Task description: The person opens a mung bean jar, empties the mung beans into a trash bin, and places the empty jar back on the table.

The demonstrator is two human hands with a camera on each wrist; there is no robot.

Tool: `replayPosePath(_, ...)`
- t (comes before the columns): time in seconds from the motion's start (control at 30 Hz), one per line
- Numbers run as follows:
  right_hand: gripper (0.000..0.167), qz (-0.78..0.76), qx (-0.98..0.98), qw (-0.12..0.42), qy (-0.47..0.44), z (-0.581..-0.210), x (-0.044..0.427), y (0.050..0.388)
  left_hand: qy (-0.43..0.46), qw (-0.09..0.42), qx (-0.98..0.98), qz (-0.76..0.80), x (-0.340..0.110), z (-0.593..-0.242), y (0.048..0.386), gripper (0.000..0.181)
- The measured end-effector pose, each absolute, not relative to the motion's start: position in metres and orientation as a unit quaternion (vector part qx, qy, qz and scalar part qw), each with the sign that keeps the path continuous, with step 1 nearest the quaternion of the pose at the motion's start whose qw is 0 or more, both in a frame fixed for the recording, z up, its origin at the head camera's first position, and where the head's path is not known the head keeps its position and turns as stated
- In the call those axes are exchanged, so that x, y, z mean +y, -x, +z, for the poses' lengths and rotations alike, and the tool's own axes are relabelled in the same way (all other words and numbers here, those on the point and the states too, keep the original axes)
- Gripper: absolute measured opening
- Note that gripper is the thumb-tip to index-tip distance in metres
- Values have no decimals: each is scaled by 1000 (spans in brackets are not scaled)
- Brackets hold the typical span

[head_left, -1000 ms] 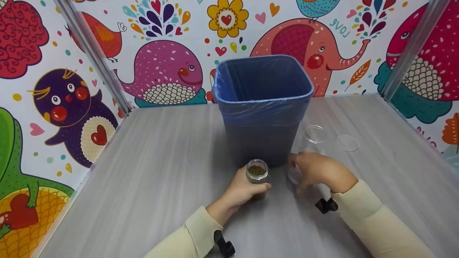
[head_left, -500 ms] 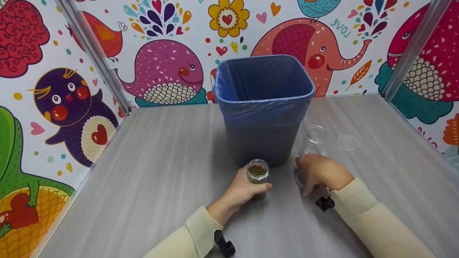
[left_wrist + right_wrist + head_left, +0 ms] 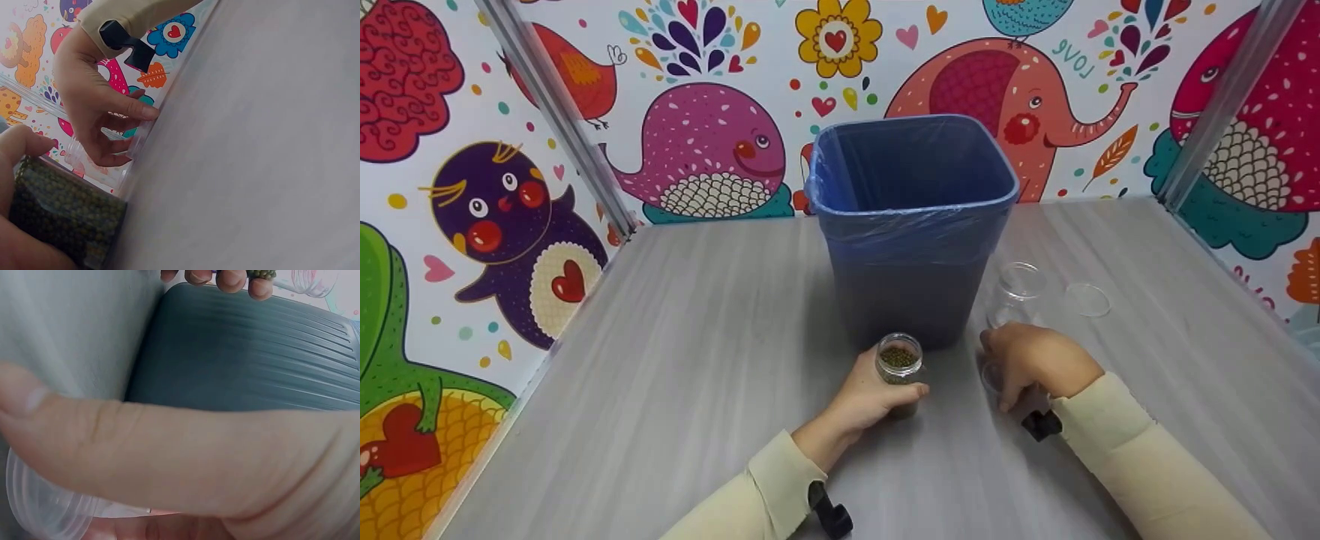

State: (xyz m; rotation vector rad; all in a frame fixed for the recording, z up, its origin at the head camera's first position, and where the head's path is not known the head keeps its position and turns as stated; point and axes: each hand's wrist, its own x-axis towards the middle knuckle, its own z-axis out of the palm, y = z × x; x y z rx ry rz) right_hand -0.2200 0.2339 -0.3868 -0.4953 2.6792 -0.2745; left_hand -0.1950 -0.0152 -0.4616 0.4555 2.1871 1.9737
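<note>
In the head view my left hand (image 3: 866, 394) wraps round a small clear jar (image 3: 900, 360) of green beans. The jar stands upright, its mouth uncovered, in front of the bin. The left wrist view shows the beans (image 3: 62, 219) through its wall. To the right, my right hand (image 3: 1039, 364) points down and pinches a clear round lid (image 3: 991, 375) close to the table. Thumb and fingers sit at the edge of this lid (image 3: 138, 143) in the left wrist view. Behind that hand stands a second clear jar (image 3: 1020, 285), its lower part partly hidden.
A tall bin (image 3: 911, 277) with a clear liner stands just beyond both hands. A thin clear disc (image 3: 1087, 300) lies on the grey table (image 3: 660, 375), right of the second jar. Patterned walls (image 3: 705, 135) and metal posts enclose the back and sides.
My right hand, with the clear lid, has moved slightly right, away from the jar of beans, and then come nearly to rest. The left hand has kept its place round the jar.
</note>
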Motion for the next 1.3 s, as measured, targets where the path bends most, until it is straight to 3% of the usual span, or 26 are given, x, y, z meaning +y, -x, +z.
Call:
replayPosePath(0.13,56,-110,959,206,161,-381,235,217,-151,83,728,663,-15,-462,195,49)
replayPosePath(0.27,66,-97,968,160,169,-368,236,215,-151,84,729,662,-15,-462,195,49)
replayPosePath(0.6,32,-116,976,-33,180,-326,254,203,-149,79,735,657,-16,-461,195,49)
replayPosePath(0.8,12,-172,957,-208,105,-309,264,197,-148,76,741,651,-16,-462,195,49)
replayPosePath(0.93,16,-222,902,-361,86,-306,255,196,-153,76,744,646,-17,-462,195,50)
replayPosePath(1.03,20,-270,849,-435,132,-304,244,199,-156,82,741,648,-18,-461,195,50)
replayPosePath(1.17,25,-307,796,-470,226,-304,233,209,-158,81,746,642,-18,-461,195,50)
replayPosePath(1.3,34,-305,781,-468,279,-304,224,223,-161,74,754,633,-19,-462,195,51)
